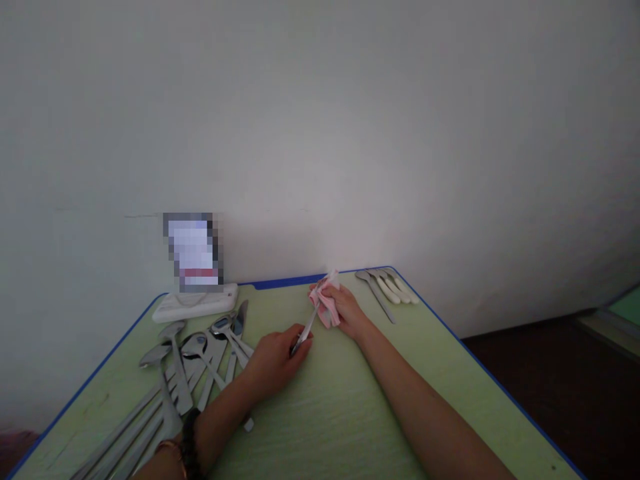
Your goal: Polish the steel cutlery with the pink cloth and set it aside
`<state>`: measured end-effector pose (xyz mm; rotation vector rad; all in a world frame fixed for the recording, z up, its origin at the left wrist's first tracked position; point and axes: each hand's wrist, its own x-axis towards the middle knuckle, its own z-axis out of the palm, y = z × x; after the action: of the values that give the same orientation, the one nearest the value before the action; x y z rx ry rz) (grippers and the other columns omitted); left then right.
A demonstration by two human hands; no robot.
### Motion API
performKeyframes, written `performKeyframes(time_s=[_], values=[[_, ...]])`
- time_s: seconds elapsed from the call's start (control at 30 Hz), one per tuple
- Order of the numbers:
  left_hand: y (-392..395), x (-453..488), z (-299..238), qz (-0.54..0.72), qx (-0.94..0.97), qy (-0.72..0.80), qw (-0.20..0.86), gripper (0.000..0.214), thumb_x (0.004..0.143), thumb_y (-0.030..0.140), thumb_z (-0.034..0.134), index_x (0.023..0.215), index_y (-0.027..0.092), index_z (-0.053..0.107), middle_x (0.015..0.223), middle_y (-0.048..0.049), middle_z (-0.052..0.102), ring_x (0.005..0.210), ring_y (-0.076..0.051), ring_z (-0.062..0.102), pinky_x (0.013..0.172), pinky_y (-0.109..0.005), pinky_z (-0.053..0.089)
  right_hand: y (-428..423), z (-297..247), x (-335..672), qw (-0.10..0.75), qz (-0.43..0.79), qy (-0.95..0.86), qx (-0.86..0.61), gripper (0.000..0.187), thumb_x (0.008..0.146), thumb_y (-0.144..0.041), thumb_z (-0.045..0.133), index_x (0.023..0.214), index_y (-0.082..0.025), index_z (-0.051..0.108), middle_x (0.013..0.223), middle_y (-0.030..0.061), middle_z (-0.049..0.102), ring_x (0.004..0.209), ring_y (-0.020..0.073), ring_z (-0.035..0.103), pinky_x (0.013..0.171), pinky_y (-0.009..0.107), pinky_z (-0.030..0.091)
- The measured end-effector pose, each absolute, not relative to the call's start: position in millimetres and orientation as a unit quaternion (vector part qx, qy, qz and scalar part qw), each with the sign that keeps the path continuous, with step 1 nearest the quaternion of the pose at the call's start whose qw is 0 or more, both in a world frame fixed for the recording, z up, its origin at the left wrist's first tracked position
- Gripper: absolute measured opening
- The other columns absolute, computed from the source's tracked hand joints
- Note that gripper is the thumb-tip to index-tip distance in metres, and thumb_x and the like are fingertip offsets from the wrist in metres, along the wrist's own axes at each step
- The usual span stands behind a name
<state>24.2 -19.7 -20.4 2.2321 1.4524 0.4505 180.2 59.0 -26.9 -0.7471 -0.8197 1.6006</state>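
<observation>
Over the middle of the table, my left hand [281, 360] is closed round the handle of a metal piece of cutlery [309, 325]. Its far end runs into a pink cloth [326, 308], so I cannot tell whether it is a spoon or a fork. My right hand [347, 308] grips this cloth, folded about that end. Beside and partly behind my left forearm lies a loose pile of metal cutlery [173, 370], with several spoons and a knife [241, 317] among it.
At the table's back right lie a metal spoon [376, 295] and several pieces of cutlery with cream handles [389, 291]. A blurred-out phone-like screen [194, 250] stands on a white base [195, 307] at the back left. The green table [340, 413] has a blue edge and meets the wall [320, 133].
</observation>
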Motion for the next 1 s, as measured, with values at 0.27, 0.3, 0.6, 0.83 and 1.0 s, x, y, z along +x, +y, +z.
performKeyframes(time_s=[0.27, 0.3, 0.6, 0.83, 1.0], values=[[-20.5, 24.4, -20.5, 0.175, 0.804, 0.523, 0.222, 0.027, 0.087, 0.035, 0.035, 0.095, 0.021, 0.056, 0.062, 0.0011, 0.059, 0.056, -0.013, 0.053, 0.054, -0.021, 0.031, 60.5, -30.8, 180.1, 0.554, 0.674, -0.361, -0.329, 0.014, 0.062, -0.020, 0.063, 0.075, -0.013, 0.062, 0.070, 0.0031, 0.067, 0.061, 0.0118, 0.059, 0.061, 0.022, 0.045], [-20.2, 24.5, -20.4, 0.175, 0.803, 0.523, 0.224, 0.027, 0.087, 0.035, 0.035, 0.095, 0.021, 0.056, 0.062, 0.0012, 0.059, 0.056, -0.013, 0.053, 0.055, -0.021, 0.032, 60.3, -30.9, 180.0, 0.554, 0.675, -0.364, -0.324, 0.015, 0.062, -0.021, 0.064, 0.075, -0.013, 0.062, 0.070, 0.0032, 0.067, 0.061, 0.0115, 0.059, 0.061, 0.022, 0.045], [-19.6, 25.0, -19.8, 0.174, 0.807, 0.522, 0.216, 0.026, 0.088, 0.035, 0.034, 0.095, 0.021, 0.055, 0.063, 0.0012, 0.059, 0.056, -0.013, 0.054, 0.054, -0.021, 0.031, 60.1, -31.5, 178.5, 0.554, 0.671, -0.389, -0.303, 0.032, 0.069, -0.044, 0.063, 0.076, -0.013, 0.063, 0.071, 0.0053, 0.067, 0.062, 0.0120, 0.060, 0.061, 0.023, 0.045], [-18.2, 24.5, -21.0, 0.147, 0.811, 0.531, 0.195, 0.032, 0.090, 0.040, 0.028, 0.081, 0.020, 0.052, 0.062, 0.0007, 0.058, 0.057, -0.014, 0.055, 0.054, -0.022, 0.031, 64.8, -31.3, 179.5, 0.578, 0.692, -0.326, -0.284, 0.034, 0.074, -0.049, 0.057, 0.077, -0.016, 0.062, 0.076, 0.0058, 0.068, 0.065, 0.0134, 0.061, 0.063, 0.024, 0.049], [-18.3, 24.9, -20.4, 0.139, 0.813, 0.534, 0.187, 0.034, 0.091, 0.040, 0.025, 0.075, 0.020, 0.048, 0.061, 0.0002, 0.057, 0.057, -0.014, 0.054, 0.054, -0.022, 0.031, 66.3, -31.3, 179.8, 0.587, 0.697, -0.299, -0.284, 0.039, 0.075, -0.054, 0.052, 0.074, -0.016, 0.062, 0.072, 0.0053, 0.067, 0.061, 0.0132, 0.060, 0.060, 0.025, 0.048]])
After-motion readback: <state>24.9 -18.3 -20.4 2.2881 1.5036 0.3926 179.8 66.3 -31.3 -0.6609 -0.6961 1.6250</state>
